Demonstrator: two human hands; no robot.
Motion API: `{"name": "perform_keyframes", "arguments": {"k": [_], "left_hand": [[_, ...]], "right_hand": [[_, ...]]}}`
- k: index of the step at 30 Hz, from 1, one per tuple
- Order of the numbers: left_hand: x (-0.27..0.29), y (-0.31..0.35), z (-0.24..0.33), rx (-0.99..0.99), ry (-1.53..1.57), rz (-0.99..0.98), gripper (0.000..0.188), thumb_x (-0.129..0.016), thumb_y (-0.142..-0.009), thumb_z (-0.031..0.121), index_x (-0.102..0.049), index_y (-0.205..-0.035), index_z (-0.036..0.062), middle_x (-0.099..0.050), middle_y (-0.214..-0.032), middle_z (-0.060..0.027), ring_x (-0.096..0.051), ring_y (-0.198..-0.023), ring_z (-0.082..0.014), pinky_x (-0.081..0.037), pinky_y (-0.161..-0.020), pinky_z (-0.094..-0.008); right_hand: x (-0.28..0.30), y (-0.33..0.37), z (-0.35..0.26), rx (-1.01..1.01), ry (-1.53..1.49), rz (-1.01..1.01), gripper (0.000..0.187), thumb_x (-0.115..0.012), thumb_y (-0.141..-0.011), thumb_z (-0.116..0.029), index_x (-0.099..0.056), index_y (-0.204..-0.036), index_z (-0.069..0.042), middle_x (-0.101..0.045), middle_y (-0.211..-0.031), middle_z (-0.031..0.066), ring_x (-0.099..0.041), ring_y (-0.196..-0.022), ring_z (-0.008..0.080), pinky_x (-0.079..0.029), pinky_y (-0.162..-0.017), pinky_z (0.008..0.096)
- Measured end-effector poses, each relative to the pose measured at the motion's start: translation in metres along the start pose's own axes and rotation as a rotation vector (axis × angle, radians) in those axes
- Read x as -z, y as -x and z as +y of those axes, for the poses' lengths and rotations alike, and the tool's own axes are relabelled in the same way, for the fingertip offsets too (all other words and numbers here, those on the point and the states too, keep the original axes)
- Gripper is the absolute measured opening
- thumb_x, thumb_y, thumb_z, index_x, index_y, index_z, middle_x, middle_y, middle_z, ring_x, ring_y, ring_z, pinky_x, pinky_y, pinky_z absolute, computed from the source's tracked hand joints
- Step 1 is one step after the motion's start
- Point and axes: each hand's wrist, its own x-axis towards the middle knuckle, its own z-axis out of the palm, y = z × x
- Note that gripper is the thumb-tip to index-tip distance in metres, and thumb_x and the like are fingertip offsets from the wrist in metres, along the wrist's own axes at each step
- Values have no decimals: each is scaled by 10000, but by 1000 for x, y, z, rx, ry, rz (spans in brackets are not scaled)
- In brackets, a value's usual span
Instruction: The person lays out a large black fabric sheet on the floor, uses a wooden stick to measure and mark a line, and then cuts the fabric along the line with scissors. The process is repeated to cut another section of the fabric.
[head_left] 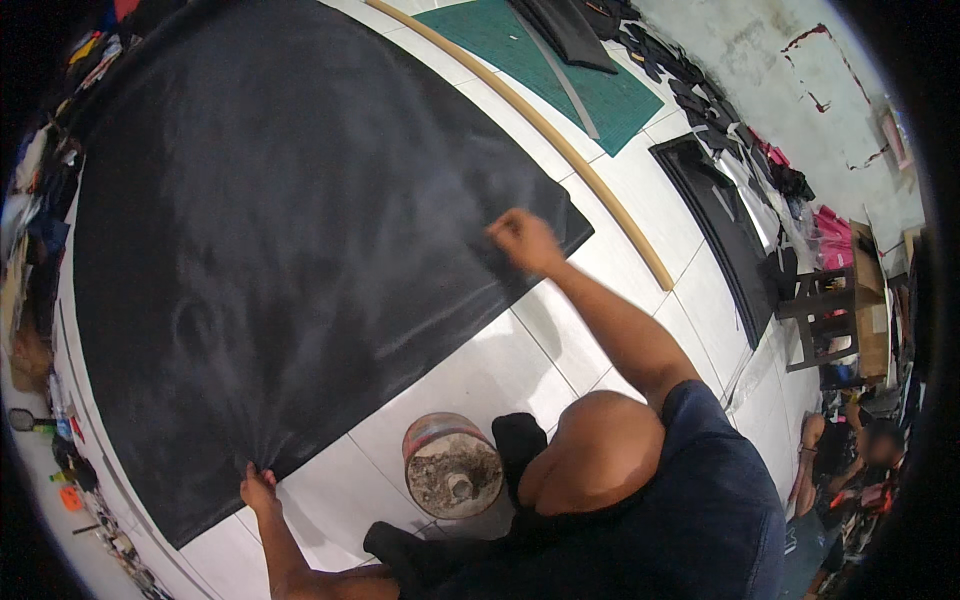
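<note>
A large black sheet of smooth, slightly shiny material [300,200] is spread across the white tiled floor [420,370]. My left hand [258,487] pinches its near edge, and creases fan out from the fingers into the sheet. Over the right part of the sheet, close to its right corner, is my right hand [525,240]. Its fingers are curled together and slightly blurred; whether they hold anything is hidden. A round weight like a filled tin [453,475], with a rough grey top and a central stub, stands on the tiles between my arms.
Beyond the sheet lies a long tan strip [570,150]. Past it are a green cutting mat [560,75] with a grey ruler [565,85], and folded black material [720,230]. A dark stool [830,310] stands at right, near a seated person [850,460]. Clutter [70,440] lines the left.
</note>
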Motion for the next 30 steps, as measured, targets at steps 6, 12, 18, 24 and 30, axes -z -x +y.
{"name": "perform_keyframes", "arguments": {"k": [6, 12, 18, 24, 30], "left_hand": [[-10, 33, -1, 12, -85, 4, 282, -665, -914, 285, -506, -787, 90, -566, -653, -23, -531, -510, -102, -406, -411, -211], [-16, 41, -1, 80, -14, -44, 294, -658, -923, 302, -491, -772, 114, -540, -645, -17, -528, -539, -103, -407, -437, -227], [-6, 36, -2, 41, -72, -101, 273, -649, -929, 305, -520, -796, 104, -526, -640, -10, -517, -546, -97, -408, -469, -230], [-24, 52, -2, 24, -123, -31, 289, -613, -947, 340, -546, -803, 98, -514, -626, 6, -506, -538, -93, -405, -476, -218], [-18, 47, -5, 46, -131, -1, 261, -651, -928, 290, -543, -794, 94, -524, -637, 1, -519, -540, -96, -412, -457, -224]], "right_hand": [[92, -88, 159, -108, 428, 389, 648, -664, -831, -486, -558, -1252, -5, -568, -1215, 277, -576, -1112, 400, -481, -927, 454], [122, -114, 185, -14, 429, 332, 623, -677, -789, -565, -689, -973, 31, -682, -943, 246, -656, -936, 369, -508, -827, 445], [139, -111, 178, -58, 562, 176, 566, -709, -775, -562, -691, -991, -38, -689, -922, 188, -662, -880, 299, -501, -789, 417], [148, -107, 203, -90, 378, 28, 493, -764, -796, -439, -631, -1064, -47, -648, -863, 101, -597, -774, 204, -479, -713, 338], [135, -100, 220, -119, 215, 174, 439, -763, -797, -388, -653, -1069, -61, -694, -938, 160, -666, -883, 269, -501, -791, 376]]}}
